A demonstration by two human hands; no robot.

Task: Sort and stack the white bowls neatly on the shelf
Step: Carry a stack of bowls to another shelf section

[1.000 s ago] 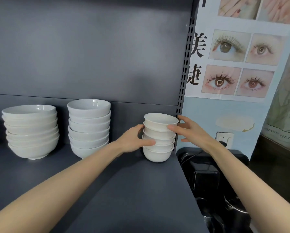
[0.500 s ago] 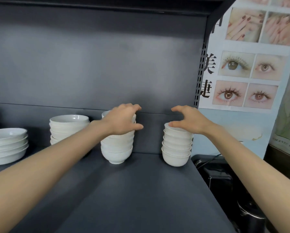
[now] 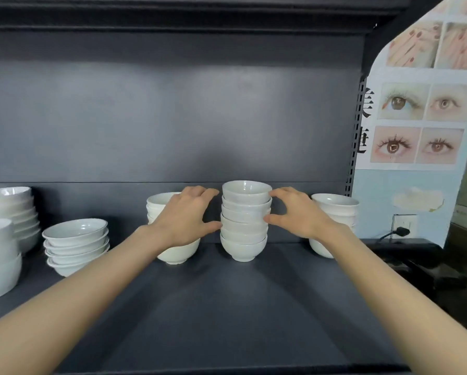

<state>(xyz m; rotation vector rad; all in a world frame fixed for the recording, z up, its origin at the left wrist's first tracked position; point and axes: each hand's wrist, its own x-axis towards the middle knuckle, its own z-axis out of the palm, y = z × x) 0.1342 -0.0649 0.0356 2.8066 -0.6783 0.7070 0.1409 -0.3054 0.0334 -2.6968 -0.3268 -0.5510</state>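
Note:
Several stacks of white bowls stand on the dark grey shelf (image 3: 227, 307). A tall stack of small bowls (image 3: 244, 220) stands in the middle. My left hand (image 3: 186, 215) presses its left side with the thumb low and the fingers near the top bowl. My right hand (image 3: 297, 215) holds the stack's right side, index finger on the top bowl and thumb halfway down. Another bowl stack (image 3: 178, 253) is partly hidden behind my left hand. A third small-bowl stack (image 3: 335, 204) stands behind my right wrist.
A stack of shallow wide bowls (image 3: 76, 244) sits to the left, with larger bowl stacks (image 3: 7, 209) at the far left edge. The shelf's perforated upright (image 3: 358, 131) bounds the right side, next to a poster wall and a plugged socket (image 3: 403, 228).
One second ago both hands held the rightmost stack. My left hand then went to the middle stack. My right hand has now left the right stack and joined it there; the view shifted left.

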